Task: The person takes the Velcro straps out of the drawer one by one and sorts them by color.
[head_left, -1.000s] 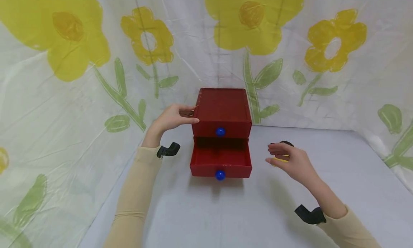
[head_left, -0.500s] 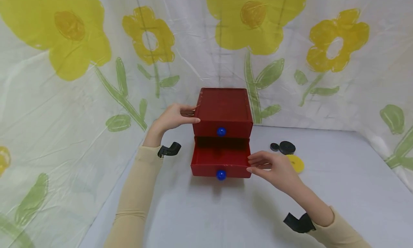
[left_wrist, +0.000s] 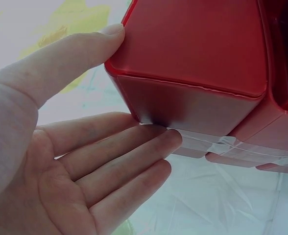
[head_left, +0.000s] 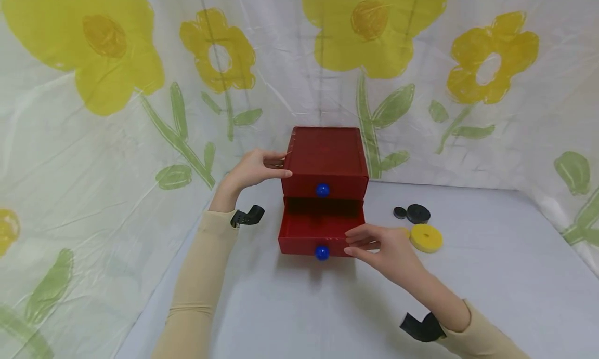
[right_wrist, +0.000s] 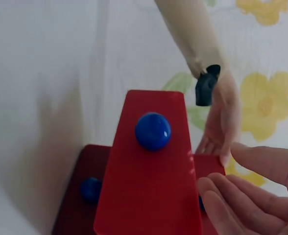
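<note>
The left fingers (left_wrist: 129, 164) touch the red drawer cabinet (head_left: 326, 151).

The drawer box (head_left: 326, 152) is red, its knobs (head_left: 322, 190) blue; the white curtain (head_left: 279, 47) has yellow flowers (head_left: 343, 29) and green leaves (head_left: 394, 107).

Close-fitting beige left sleeve (head_left: 194, 281) toward seven o'clock, fine creases ringing it, matching right sleeve (head_left: 489, 341) toward four o'clock, angular black left wrist unit (head_left: 247, 216) at its cuff's three o'clock, black right wrist unit (head_left: 422, 328) at nine.
</note>
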Demonstrator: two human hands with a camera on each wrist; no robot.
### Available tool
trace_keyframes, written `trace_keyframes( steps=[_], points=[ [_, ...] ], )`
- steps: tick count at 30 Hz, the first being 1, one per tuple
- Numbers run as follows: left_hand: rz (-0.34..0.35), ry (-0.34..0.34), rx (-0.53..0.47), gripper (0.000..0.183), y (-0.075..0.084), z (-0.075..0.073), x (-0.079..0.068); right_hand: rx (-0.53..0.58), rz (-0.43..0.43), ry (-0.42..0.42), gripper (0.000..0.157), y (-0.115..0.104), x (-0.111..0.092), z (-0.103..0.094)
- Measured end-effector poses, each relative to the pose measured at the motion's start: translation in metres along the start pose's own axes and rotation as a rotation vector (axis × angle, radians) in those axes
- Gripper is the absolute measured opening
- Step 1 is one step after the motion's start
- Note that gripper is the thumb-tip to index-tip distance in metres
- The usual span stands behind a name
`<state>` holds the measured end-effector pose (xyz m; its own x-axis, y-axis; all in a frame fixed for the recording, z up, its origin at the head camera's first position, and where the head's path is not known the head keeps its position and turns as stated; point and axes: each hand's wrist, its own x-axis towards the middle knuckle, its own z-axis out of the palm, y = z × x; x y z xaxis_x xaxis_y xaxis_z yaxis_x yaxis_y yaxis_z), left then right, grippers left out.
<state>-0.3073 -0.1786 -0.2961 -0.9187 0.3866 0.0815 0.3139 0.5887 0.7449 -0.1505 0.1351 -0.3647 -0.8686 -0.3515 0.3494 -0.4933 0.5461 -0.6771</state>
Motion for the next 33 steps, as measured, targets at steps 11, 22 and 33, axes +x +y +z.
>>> trace_keyframes(
  steps=[11, 22, 33],
  points=[
    [0.001, -0.002, 0.001, 0.068, -0.001, 0.001, 0.002, -0.020, 0.032, -0.075, 0.021, 0.003, -0.001, 0.030],
    [0.007, -0.005, -0.004, 0.069, -0.002, 0.001, 0.003, -0.020, 0.100, -0.058, 0.020, 0.009, -0.002, 0.050],
    [0.006, 0.001, -0.002, 0.068, -0.001, 0.000, 0.002, -0.040, 0.128, -0.002, 0.019, 0.006, 0.001, 0.064]
  ],
)
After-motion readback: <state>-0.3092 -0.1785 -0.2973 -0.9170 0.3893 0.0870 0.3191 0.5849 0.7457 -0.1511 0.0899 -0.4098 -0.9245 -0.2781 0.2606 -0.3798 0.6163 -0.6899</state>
